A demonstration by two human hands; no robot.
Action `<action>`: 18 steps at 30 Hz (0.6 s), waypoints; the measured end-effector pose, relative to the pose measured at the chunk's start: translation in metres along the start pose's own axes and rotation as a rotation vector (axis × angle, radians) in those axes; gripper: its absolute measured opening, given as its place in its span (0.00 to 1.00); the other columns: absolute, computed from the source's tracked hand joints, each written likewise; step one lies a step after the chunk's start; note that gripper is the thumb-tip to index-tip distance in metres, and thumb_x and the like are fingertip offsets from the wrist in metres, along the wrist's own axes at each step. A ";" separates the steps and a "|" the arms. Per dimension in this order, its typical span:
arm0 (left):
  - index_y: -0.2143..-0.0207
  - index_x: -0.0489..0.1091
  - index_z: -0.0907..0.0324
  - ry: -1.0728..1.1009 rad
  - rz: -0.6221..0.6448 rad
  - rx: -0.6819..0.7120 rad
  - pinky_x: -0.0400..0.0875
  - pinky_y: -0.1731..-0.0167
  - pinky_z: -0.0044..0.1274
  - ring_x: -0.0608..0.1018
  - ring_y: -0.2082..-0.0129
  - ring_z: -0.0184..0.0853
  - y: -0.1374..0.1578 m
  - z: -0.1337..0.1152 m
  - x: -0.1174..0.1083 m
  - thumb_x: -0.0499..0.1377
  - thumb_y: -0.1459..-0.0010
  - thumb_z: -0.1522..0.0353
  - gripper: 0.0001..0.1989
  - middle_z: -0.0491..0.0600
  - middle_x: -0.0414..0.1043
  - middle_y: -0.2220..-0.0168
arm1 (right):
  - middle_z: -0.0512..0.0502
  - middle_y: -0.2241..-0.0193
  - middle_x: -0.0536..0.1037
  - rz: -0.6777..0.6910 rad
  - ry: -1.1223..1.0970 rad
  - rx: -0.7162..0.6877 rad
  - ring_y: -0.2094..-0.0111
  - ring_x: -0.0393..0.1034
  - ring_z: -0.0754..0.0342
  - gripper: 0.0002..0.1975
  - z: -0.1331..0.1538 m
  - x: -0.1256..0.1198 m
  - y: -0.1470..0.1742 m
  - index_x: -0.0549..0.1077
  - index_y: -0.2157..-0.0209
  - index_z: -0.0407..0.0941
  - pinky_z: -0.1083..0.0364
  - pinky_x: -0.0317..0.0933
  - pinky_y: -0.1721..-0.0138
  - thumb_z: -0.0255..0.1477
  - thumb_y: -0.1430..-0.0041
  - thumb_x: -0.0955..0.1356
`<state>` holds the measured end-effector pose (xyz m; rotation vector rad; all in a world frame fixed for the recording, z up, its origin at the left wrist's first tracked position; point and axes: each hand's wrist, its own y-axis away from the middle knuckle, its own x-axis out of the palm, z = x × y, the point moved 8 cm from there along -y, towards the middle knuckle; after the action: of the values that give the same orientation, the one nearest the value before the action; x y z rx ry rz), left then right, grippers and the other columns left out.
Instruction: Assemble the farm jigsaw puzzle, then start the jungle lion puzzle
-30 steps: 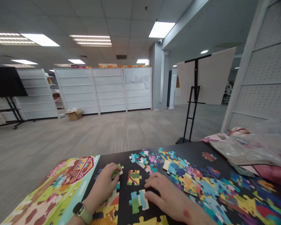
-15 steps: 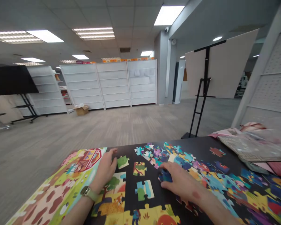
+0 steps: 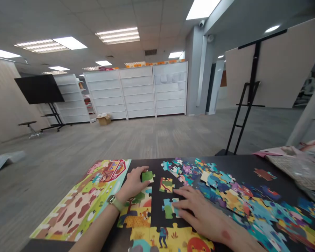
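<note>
My left hand (image 3: 135,181), with a pale watch on its wrist, reaches to a green jigsaw piece (image 3: 147,176). Thumb and forefinger are apart, along its lower and upper edges. My right hand (image 3: 193,208) is open, its fingers spread, partly covering a green and blue piece (image 3: 168,209). Just beyond those fingers lies a yellow piece with a brown branch (image 3: 167,185). Between my forearms is a joined section of puzzle (image 3: 149,232) showing a leopard, a tree and a small walking figure.
A farm picture with a cow (image 3: 78,204) lies on the left of the black table (image 3: 144,162). Loose pieces (image 3: 241,201) are heaped on the right. A brown piece (image 3: 264,174) lies apart near plastic-wrapped fabric (image 3: 299,168). A black stand (image 3: 248,105) rises behind.
My left hand has moved right to the green piece. My right hand has shifted from the loose heap towards the green and blue piece. The view has turned left.
</note>
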<state>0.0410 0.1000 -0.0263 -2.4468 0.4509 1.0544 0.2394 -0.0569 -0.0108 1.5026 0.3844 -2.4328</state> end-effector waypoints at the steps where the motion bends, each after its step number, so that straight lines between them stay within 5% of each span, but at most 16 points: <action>1: 0.44 0.70 0.55 0.028 -0.004 0.006 0.65 0.47 0.35 0.73 0.48 0.46 0.000 -0.002 -0.002 0.67 0.51 0.70 0.29 0.53 0.72 0.52 | 0.48 0.38 0.70 0.005 0.019 0.014 0.35 0.56 0.40 0.16 -0.001 0.002 0.000 0.78 0.49 0.57 0.37 0.53 0.38 0.35 0.31 0.63; 4: 0.44 0.70 0.53 0.126 -0.026 0.030 0.66 0.48 0.33 0.73 0.51 0.43 0.000 -0.009 -0.008 0.67 0.54 0.73 0.32 0.50 0.69 0.54 | 0.43 0.41 0.73 -0.079 0.125 0.117 0.38 0.59 0.37 0.15 -0.026 -0.004 -0.002 0.80 0.52 0.52 0.35 0.56 0.41 0.33 0.34 0.64; 9: 0.62 0.72 0.58 0.361 -0.033 -0.010 0.68 0.64 0.25 0.74 0.66 0.34 -0.003 -0.012 -0.009 0.62 0.46 0.67 0.09 0.46 0.67 0.66 | 0.38 0.50 0.78 -0.252 0.181 0.126 0.45 0.67 0.38 0.14 -0.053 -0.016 -0.004 0.80 0.61 0.46 0.38 0.62 0.46 0.31 0.34 0.62; 13: 0.57 0.65 0.57 0.595 0.051 -0.084 0.64 0.75 0.20 0.69 0.76 0.26 -0.003 -0.015 0.001 0.62 0.50 0.65 0.17 0.41 0.64 0.68 | 0.39 0.52 0.78 -0.300 0.100 0.037 0.47 0.69 0.41 0.13 -0.040 -0.012 -0.004 0.78 0.58 0.46 0.40 0.63 0.46 0.32 0.35 0.62; 18: 0.58 0.66 0.58 0.743 0.231 -0.144 0.72 0.70 0.23 0.73 0.73 0.29 0.004 -0.032 0.013 0.61 0.53 0.64 0.18 0.43 0.66 0.68 | 0.41 0.54 0.78 -0.309 0.031 -0.029 0.49 0.70 0.43 0.12 -0.028 -0.011 -0.003 0.77 0.59 0.48 0.42 0.65 0.48 0.31 0.34 0.62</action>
<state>0.0670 0.0788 -0.0180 -2.9168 0.9261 0.2066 0.2664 -0.0437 -0.0128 1.5709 0.7027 -2.6216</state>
